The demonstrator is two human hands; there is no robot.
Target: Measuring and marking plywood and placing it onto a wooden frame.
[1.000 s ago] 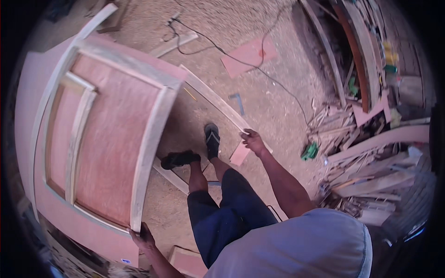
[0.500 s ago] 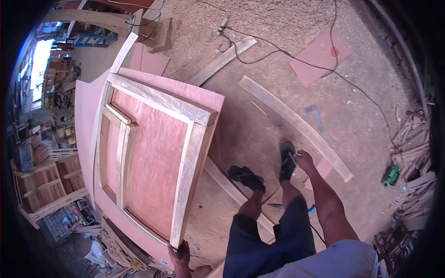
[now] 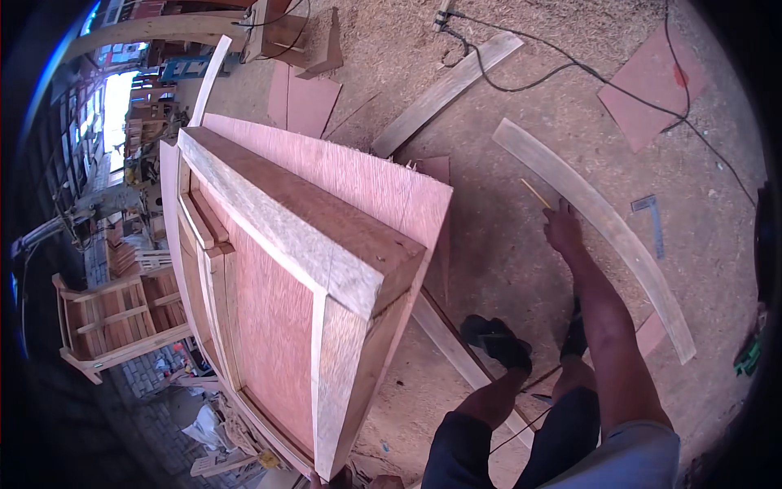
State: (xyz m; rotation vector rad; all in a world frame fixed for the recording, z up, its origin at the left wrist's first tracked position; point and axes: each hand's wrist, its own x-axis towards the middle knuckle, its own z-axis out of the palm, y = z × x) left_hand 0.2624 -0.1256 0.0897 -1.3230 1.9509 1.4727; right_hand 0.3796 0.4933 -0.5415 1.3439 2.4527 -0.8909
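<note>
A wooden frame (image 3: pixel 273 222) backed with pinkish plywood stands tilted at my left. My left hand (image 3: pixel 330 479), mostly cut off by the lower edge, grips the frame's near lower corner. My right arm reaches down and forward to the floor. There my right hand (image 3: pixel 563 226) has its fingertips at the near end of a thin yellow pencil (image 3: pixel 534 193), thumb and forefinger apart. The pencil lies on the floor; whether the fingers touch it is hard to tell. Beside that hand lies a long curved plank (image 3: pixel 607 232).
A metal square (image 3: pixel 649 226) lies right of the plank. Further off are another board (image 3: pixel 448 94), a black cable (image 3: pixel 562 61) and a pink plywood piece (image 3: pixel 656 88). A plank (image 3: pixel 464 346) lies by my feet. Slatted woodwork (image 3: pixel 122 318) stands at far left.
My right hand has moved from beside my foot forward to the pencil. The view has shifted, bringing the frame's upper corner closer. My left hand stays at the frame's lower corner.
</note>
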